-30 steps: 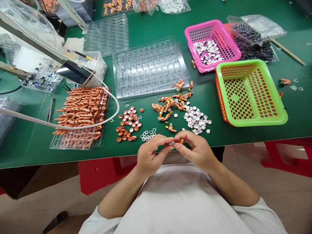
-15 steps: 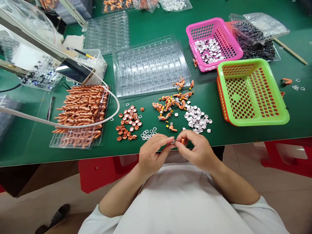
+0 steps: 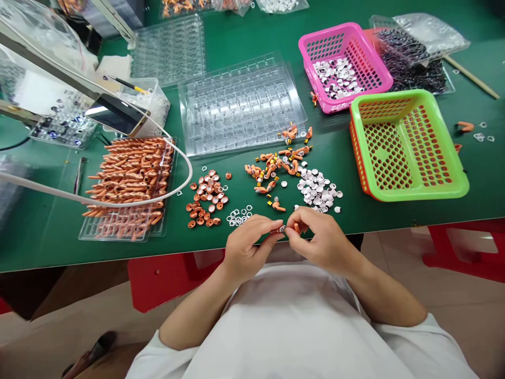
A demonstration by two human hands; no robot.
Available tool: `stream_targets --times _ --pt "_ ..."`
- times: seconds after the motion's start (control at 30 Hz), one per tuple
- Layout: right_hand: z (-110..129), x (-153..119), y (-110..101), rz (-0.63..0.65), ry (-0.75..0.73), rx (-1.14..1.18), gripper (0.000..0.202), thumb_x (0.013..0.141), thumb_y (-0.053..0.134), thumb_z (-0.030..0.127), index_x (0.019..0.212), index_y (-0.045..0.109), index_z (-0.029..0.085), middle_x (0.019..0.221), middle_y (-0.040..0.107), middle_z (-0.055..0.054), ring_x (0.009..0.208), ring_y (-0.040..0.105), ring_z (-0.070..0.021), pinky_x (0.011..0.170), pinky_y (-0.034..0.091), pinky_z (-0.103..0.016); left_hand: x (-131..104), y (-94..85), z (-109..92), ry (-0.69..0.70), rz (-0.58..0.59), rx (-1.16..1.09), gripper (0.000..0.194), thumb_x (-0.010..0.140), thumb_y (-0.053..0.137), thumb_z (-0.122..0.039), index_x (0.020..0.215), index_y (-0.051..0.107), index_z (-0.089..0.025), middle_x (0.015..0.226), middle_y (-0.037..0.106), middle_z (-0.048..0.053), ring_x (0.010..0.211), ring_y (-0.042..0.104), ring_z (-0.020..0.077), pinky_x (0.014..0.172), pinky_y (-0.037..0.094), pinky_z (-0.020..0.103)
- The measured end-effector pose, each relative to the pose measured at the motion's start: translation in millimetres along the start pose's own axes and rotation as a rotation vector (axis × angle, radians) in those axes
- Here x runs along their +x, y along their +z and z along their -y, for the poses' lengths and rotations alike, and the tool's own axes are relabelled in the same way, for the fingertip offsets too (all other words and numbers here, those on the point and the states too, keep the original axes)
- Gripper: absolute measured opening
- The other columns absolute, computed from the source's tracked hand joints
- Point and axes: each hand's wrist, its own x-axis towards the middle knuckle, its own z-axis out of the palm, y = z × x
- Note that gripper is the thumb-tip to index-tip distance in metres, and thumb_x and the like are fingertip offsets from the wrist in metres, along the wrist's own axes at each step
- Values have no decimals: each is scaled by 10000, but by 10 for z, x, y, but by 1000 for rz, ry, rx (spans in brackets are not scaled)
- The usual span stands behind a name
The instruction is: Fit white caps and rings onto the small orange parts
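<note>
At the table's front edge, my left hand [image 3: 248,246] pinches a small round grey-white piece [image 3: 282,229] between thumb and forefinger. My right hand [image 3: 317,237] is closed just to its right, with an orange piece [image 3: 296,227] showing among its fingers. The fingertips of both hands nearly meet at the round piece. Beyond my hands lie white caps [image 3: 319,192], assembled orange parts [image 3: 276,166] with yellow tabs, white rings [image 3: 239,216] and orange cups [image 3: 207,197].
Clear trays [image 3: 240,105] lie beyond the parts. A pink basket [image 3: 373,47] of white pieces and a green basket [image 3: 445,195] stand right. Stacked orange tubes [image 3: 132,171] lie left under a white cable [image 3: 118,202] and a phone [image 3: 118,115].
My fingertips have parted slightly around the round piece, which shows more now. The camera view has shifted a little.
</note>
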Motion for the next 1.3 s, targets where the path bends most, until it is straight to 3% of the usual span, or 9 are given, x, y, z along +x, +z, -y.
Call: stream_targets --times 0.17,0.6,0.8,1.0,1.3 --pt "14 33 -19 38 27 -49 90 853 533 138 786 523 197 725 542 25 659 509 -115 613 390 -253 -4 13 19 39 6 2 361 785 692 -11 1103 679 -182 849 719 64 773 655 165 705 542 309" --pt "48 50 -25 66 37 -102 98 842 529 139 768 504 199 712 551 14 647 513 -130 601 391 -256 11 -8 -20 -35 43 22 271 822 678 -84 1068 711 -194 813 739 53 739 669 153 685 546 274" --pt "33 45 -27 65 -52 -106 90 869 528 147 802 505 201 742 554 5 694 525 -143 648 417 -271 -7 -36 -26 -220 62 -113 213 813 704 -133 1014 743 -193 794 737 53 712 675 151 663 559 258" --pt "4 30 -44 63 -82 -37 58 939 538 218 885 540 196 828 572 -15 779 539 -148 718 433 -284 -45 -35 -35 -424 10 -282 218 784 742 -158 999 758 -195 841 746 52 714 687 139 674 580 226" --pt "87 49 49 4 -133 -99 105 942 470 161 850 504 200 814 579 -42 775 527 -180 703 432 -314 -69 -14 -57 -658 -99 -521 199 749 784 -206 945 771 -173 880 773 71 769 723 169 727 615 266"
